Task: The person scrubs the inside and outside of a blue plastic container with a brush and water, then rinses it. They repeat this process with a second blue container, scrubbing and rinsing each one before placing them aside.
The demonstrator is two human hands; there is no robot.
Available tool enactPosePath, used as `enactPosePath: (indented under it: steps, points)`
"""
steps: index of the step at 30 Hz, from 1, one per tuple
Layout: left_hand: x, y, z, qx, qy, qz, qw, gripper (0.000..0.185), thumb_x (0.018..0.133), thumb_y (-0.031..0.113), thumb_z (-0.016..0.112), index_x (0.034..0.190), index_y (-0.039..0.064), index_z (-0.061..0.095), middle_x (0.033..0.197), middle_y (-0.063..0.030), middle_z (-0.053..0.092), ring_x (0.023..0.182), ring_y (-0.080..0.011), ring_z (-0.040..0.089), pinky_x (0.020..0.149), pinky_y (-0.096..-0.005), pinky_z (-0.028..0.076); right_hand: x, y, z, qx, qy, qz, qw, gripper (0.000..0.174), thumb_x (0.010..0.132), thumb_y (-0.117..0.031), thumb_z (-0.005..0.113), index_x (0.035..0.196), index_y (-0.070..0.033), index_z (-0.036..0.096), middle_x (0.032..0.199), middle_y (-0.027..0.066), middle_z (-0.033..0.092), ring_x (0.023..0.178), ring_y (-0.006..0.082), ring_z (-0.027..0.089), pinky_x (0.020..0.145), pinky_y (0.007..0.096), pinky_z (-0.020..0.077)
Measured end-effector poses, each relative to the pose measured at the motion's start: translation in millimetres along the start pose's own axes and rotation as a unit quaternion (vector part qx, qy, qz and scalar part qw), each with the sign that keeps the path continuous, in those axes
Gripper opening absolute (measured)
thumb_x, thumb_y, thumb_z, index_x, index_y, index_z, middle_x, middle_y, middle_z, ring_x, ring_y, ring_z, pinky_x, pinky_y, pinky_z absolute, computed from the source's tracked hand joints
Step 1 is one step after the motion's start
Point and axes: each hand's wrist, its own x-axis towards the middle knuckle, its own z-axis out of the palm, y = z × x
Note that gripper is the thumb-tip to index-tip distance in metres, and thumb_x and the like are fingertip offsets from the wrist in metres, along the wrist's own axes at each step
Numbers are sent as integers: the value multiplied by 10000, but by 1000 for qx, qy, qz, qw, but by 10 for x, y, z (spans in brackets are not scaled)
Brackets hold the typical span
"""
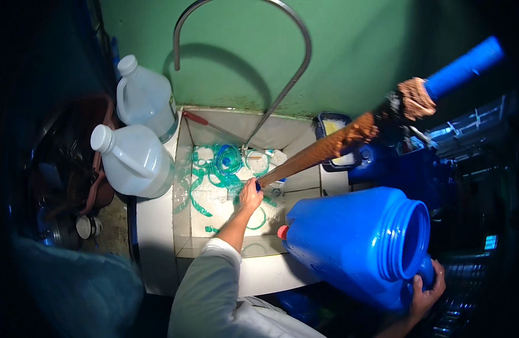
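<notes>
My left hand (251, 196) reaches over a white-tiled basin (208, 194), its fingers closed around a small blue part at the lower end of a brown, wrapped pipe (314, 150). That pipe slants up to the right and ends in a blue section (464, 67). On the right, my right hand (428, 291) grips the handle of a large blue plastic jerrycan (348, 241). The jerrycan lies tilted over the basin's right front corner, its wide threaded mouth uncapped and facing right. Green plastic rings and strips (200, 205) lie in the basin, around a coiled blue-green piece (228, 159).
Two white translucent jugs (136, 164) stand on the left ledge. A curved metal spout (306, 46) rises before the green wall. A red-handled tool (196, 118) leans in the basin's back corner. Dark trays with sponges (333, 126) sit at the right; a reddish tub (100, 169) is far left.
</notes>
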Motion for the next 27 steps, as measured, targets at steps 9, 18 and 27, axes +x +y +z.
enactPosePath:
  steps: [9, 18, 27]
  points:
    - [-572, -237, -1177, 185, -29, 80, 979, 464, 960, 445, 570, 1225, 66, 612, 1117, -210, 659, 1037, -395, 590, 944, -510, 434, 99, -155, 4, 47, 17, -19, 999, 520, 781, -382, 735, 1149, -22, 660, 1042, 218, 684, 1058, 409, 628, 1017, 568, 441]
    - [-817, 1463, -2851, -338, -107, -23, 935, 417, 1034, 450, 538, 1112, 63, 673, 976, -11, 683, 881, -96, 609, 858, -266, 480, 171, -93, -31, 58, 35, -124, 990, 528, 811, -379, 785, 1145, 15, 673, 974, 212, 695, 934, 364, 672, 926, 517, 497]
    - [-1501, 4225, -2759, -158, -264, 239, 921, 279, 1037, 339, 582, 943, 77, 609, 818, 77, 510, 751, -45, 452, 666, -212, 381, 171, 48, -77, 88, 78, -178, 977, 551, 817, -421, 802, 1134, 6, 658, 955, 149, 673, 917, 287, 661, 907, 421, 499]
